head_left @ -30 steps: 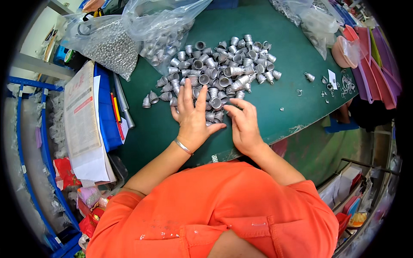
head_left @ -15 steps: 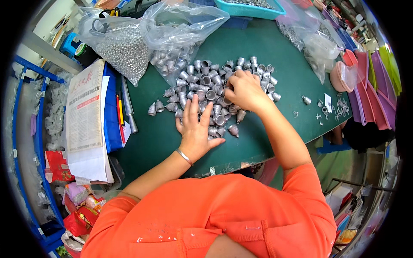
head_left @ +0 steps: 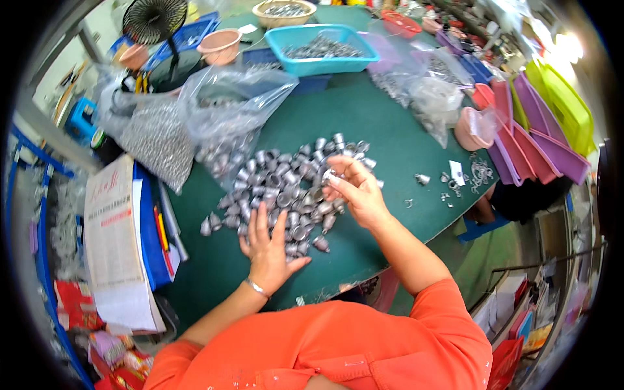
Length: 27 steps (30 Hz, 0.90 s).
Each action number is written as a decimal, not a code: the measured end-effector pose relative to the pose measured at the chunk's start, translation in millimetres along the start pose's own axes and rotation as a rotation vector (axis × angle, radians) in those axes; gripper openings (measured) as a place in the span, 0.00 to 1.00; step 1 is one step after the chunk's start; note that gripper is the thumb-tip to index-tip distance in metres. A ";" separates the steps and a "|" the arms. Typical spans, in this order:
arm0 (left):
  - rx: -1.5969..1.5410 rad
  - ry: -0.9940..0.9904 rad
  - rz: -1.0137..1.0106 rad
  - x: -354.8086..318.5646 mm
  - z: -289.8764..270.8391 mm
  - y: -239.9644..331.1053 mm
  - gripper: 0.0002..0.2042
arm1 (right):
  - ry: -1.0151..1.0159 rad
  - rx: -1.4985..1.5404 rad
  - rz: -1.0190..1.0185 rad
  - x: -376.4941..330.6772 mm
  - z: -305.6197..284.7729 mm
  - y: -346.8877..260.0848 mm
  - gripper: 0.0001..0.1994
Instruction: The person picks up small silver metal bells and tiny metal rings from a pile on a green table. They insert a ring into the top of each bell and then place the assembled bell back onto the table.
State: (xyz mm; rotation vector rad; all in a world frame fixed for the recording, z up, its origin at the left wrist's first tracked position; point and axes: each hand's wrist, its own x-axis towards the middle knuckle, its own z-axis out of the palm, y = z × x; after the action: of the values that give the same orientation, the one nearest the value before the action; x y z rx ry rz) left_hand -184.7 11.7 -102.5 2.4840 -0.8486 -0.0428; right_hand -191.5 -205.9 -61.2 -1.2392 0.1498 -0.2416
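A heap of small grey metal bell-shaped pieces [head_left: 286, 185] covers the middle of the green table. At its near left side my left hand [head_left: 268, 250] lies with fingers spread, the fingertips touching the pieces. My right hand [head_left: 357, 192] is raised over the right side of the heap. Its thumb and fingers pinch a small silvery metal piece [head_left: 329, 175], whose exact shape is blurred and partly covered. A single bell-shaped piece [head_left: 321, 244] lies apart at the heap's near edge, and another pair [head_left: 209, 223] sits off its left side.
Behind the heap stand clear bags of metal pieces [head_left: 159, 140] and a turquoise tray [head_left: 318, 65]. A newspaper [head_left: 110, 221] and a blue folder [head_left: 146, 247] lie left. Loose rings [head_left: 481, 172], a pink bowl [head_left: 471, 130] and stacked coloured trays [head_left: 523, 146] are right.
My right hand has come up from the heap with a small silvery piece between its fingers. The left hand stays spread on the pieces. The view has tilted toward the table's far side.
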 end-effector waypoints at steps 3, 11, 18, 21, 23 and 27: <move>0.012 0.009 0.027 0.2 0.0 0.2 0.52 | 0.043 0.179 0.199 3.6 -19.5 -10.4 0.11; 0.021 -0.011 0.034 0.4 1.2 3.0 0.55 | 0.223 -0.090 0.386 48.1 -87.5 -68.4 0.09; 0.029 0.028 0.047 -1.8 2.5 -1.1 0.55 | 0.233 -0.159 0.236 81.3 -91.1 -113.5 0.06; 0.036 0.011 0.032 -1.5 2.4 -1.1 0.55 | 0.114 -0.238 0.472 73.1 -78.3 -87.8 0.07; 0.029 0.008 0.035 -0.7 3.2 -0.3 0.55 | 0.037 -0.261 0.628 74.9 -73.7 -69.8 0.07; 0.019 0.013 0.041 -0.6 1.9 0.6 0.55 | -0.044 -0.298 0.431 108.2 -61.5 -81.9 0.08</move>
State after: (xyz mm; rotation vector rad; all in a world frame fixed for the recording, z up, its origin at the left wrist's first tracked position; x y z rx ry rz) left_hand -185.9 10.7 -104.0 2.4812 -0.8984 -0.0045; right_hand -110.3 -315.6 -1.4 -1.4712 0.4206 0.1893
